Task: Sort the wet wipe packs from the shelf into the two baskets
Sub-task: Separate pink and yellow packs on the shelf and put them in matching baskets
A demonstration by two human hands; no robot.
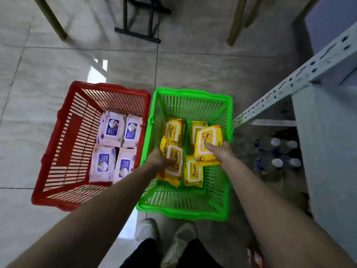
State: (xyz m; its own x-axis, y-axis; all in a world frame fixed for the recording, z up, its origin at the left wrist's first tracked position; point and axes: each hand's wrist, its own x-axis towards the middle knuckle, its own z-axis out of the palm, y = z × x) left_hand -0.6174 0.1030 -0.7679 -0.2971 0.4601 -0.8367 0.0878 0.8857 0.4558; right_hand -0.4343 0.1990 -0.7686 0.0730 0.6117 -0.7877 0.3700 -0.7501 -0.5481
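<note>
Both hands are reaching into the green basket [193, 211], each gripping a yellow wipe pack — the left hand [159, 158] on one [172, 161] at the near-left, the right hand [222, 153] on another [207, 145] held above the packs lying there. Four white-and-blue packs [111, 130] are already lying in the red basket [58, 151], so the sorting is looking well advanced — though the shelf [289, 84] is mostly out of view, so what remains is unclear.

Looks like a small shop or stockroom: red shopping basket [58, 151] and green shopping basket [228, 171] on tiled floor [193, 64], perforated metal shelving [289, 82], bottled water [278, 153] stocked below.
</note>
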